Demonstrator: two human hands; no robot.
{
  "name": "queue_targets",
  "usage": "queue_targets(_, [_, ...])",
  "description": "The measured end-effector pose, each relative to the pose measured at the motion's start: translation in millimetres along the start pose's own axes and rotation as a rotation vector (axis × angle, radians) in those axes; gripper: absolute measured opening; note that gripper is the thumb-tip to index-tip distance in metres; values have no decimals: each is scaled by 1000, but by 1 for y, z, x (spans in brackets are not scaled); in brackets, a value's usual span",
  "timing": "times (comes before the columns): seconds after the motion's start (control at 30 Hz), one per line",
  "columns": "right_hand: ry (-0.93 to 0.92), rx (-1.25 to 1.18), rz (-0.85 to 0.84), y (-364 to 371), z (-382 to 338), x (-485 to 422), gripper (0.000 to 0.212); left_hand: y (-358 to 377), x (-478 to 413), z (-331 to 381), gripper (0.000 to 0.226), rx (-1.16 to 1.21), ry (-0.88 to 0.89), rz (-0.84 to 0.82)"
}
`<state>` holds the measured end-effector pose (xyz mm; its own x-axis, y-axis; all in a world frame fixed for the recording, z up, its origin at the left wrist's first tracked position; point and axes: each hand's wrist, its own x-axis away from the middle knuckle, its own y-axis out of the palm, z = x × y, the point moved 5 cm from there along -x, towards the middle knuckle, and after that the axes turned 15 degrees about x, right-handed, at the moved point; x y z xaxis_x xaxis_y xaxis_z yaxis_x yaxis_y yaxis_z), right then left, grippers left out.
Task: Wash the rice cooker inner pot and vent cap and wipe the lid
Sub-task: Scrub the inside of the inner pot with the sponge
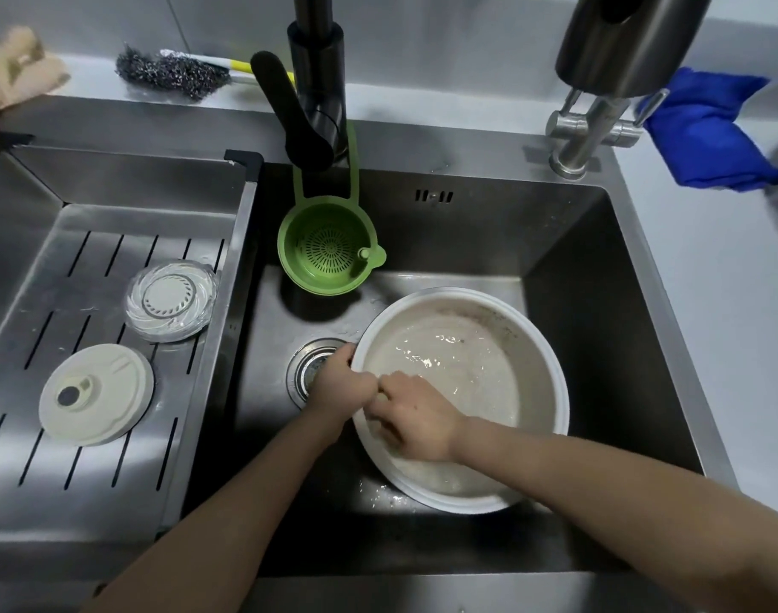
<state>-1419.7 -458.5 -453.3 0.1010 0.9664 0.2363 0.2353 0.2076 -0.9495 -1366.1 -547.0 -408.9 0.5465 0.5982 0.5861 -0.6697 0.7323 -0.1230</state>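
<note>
Nearest us, our right hand (415, 420) reaches inside the inner pot (542, 373), its grip curled against the near wall, perhaps on something small we cannot make out; our left hand (338, 382) pinches the pot's rim on the left to steady it; the pot sits tilted in the sink basin (599, 267), water pooled and glinting inside, a dark smear along the far inner wall; we judge the pot's washing under way and not finished. To the left, on the slotted drain tray (33, 347), lie two round parts, a cream cap piece (97, 393) and a clear ring piece (170, 300), apparently the vent cap taken apart; whether they are washed we cannot tell. No cooker lid shows, so the wiping seems left to do. Beyond the pot, a green strainer (329, 250) hangs under the black faucet (316, 81), clear of our hands; farther back on the counter (732, 303) rest a steel scourer (166, 73) and a blue cloth (705, 126), well apart.
</note>
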Motion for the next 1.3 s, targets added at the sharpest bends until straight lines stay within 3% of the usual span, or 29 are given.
queue_targets(0.03, [-45, 70, -39, 4, -3, 7, 28, -6, -4, 1, 17, -73, 9, 46])
queue_targets(0.13, [-158, 267, -155, 12, 7, 28, 50, -12, -9, 4, 27, -288, 83, 88])
queue_targets(0.27, [18, 281, -150, 9, 28, 29, 57, -6, -11, 1, 30, -285, 139, 75])
queue_targets(0.33, [81, 235, -145, 15, 27, 29, 64, -2, -13, 0, 45, -163, 191, 14])
queue_targets(0.4, [84, 122, -122, 14, 17, 29, 62, 2, -11, 1, 48, 49, 200, -35])
queue_targets(0.5, [206, -217, -105, 10, 8, 26, 52, 6, -8, -1, 32, 251, 150, -31])
queue_targets(0.6, [351, -484, -42, 1, -3, 16, 45, 4, -6, 0, 31, 192, 189, 28])
queue_targets(0.7, [500, -595, 27, -7, 5, -8, 47, 3, -10, 0, 24, 91, 252, 34])
queue_targets(0.8, [807, -839, 216, -15, 32, -24, 46, 1, -15, -2, 21, 19, 236, -8])
queue_targets(0.87, [1013, -1015, 312, -14, 41, -26, 43, 0, -16, -3, 32, -23, 193, -27])
queue_targets(0.93, [942, -924, 298, -17, 34, -24, 39, 0, -14, -4, 47, -24, 156, -60])
queue_targets(1.03, [417, -531, 71, -14, 6, -11, 28, -1, -10, -4, 61, -3, 115, -95])
queue_targets(1.1, [210, -354, -85, -2, 0, 0, 28, -1, -8, -6, 72, -19, 88, -125])
queue_targets(1.2, [247, -348, -27, -5, 6, -12, 29, 0, -5, -8, 85, -21, 63, -188])
queue_targets(1.3, [603, -491, 306, -13, 27, -33, 26, -2, -4, -8, 80, -38, 51, -189])
